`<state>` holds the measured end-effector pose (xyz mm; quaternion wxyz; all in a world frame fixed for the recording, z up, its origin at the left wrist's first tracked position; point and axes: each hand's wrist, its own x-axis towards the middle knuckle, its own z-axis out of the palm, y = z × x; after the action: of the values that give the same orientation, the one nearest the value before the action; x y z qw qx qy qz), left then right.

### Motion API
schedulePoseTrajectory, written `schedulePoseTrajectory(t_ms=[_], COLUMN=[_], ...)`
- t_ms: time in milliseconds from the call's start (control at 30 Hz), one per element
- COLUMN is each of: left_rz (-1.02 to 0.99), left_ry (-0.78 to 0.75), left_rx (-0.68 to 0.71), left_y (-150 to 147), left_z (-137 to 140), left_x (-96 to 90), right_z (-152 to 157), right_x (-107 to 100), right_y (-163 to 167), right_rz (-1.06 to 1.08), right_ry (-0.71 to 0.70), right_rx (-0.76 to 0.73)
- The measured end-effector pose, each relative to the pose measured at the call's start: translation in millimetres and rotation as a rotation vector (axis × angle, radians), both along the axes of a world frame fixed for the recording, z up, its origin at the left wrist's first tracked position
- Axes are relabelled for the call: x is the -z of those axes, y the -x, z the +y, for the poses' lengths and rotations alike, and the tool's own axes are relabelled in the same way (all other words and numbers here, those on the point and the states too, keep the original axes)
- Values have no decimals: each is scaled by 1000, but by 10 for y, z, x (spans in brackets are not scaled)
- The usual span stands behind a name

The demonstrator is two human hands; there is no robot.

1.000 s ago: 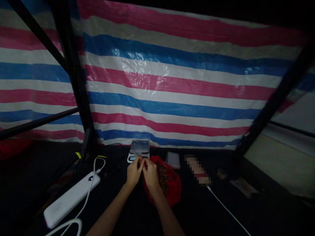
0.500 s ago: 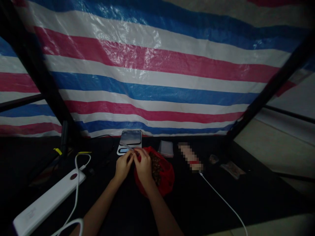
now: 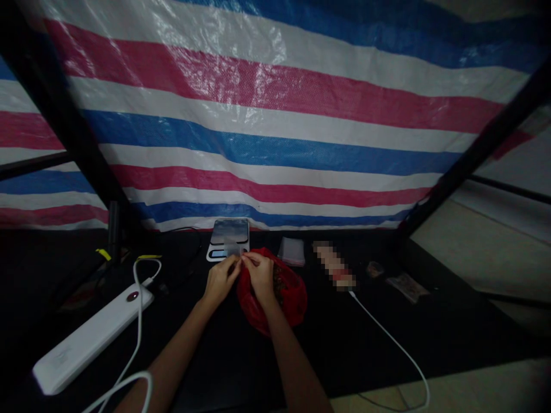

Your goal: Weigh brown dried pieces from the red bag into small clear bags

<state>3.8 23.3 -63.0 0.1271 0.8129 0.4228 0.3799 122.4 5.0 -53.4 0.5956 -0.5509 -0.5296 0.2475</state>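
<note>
My left hand (image 3: 221, 281) and my right hand (image 3: 260, 274) meet fingertip to fingertip, both closed in a pinch. Between them they hold a small clear plastic bag (image 3: 233, 248), which sticks up in front of the digital scale (image 3: 230, 232). The scale is white with a dark, shiny platform and a lit display. Under and beside my right hand lies an open red plastic bag (image 3: 295, 301) with many small brown pieces inside; my right wrist hides part of it. Whether the clear bag's mouth is open is too small to tell.
Right of the scale is a stack of clear bags (image 3: 291, 252). Beyond it lie a blurred-out object (image 3: 333, 265) on a white cable, a small clear packet (image 3: 374, 268) and a larger one (image 3: 407, 285). A long white device (image 3: 92, 338) with a looping cable sits left.
The clear bag has turned from a thin slanted edge to a flatter, more upright face. My fingertips have drawn closer together. The view has tilted slightly.
</note>
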Motion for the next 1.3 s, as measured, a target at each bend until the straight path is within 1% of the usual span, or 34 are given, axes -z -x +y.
schedulePoseTrajectory(t_ms=[200,300,433,600,667,767,833,933,1000,1033,1100,1167,1300], left_rz=[58,72,65,91,93,131,140,73,31,32,66,122,203], left_ry=[-179,-244,-245,-138,-114,-171,-253,-333,-330,-322,-313,-309,-243], left_rx=[-78,-118,-228,-222,-187,-85,-65,-154,-210,-216,-201,-137,110], left_y=[22,39,66,37,25,19,18,15,13,14,16,19,22], left_z=[-17,-14,2,8,8,-8,-27,-51,-58,-60,-67,-79,-94], left_x=[60,67,13,-31,-19,17,45,71,60,42,-18,-102,-242], right_z=[-25,-41,-87,-184,-210,-224,-219,-201,-191,-189,-190,-192,-171], right_x=[-24,-28,-52,-160,-194,-209,-202,-188,-183,-183,-186,-189,-179], right_y=[32,-12,-75,-5,32,45,24,-27,-53,-58,-55,-43,-49], right_rz=[-53,-93,-164,-414,-471,-533,-556,-523,-470,-448,-429,-432,-382], right_ry=[14,21,35,32,32,65,93,119,124,123,112,100,111], right_rx=[-2,25,105,118,112,132,177,264,269,253,205,166,133])
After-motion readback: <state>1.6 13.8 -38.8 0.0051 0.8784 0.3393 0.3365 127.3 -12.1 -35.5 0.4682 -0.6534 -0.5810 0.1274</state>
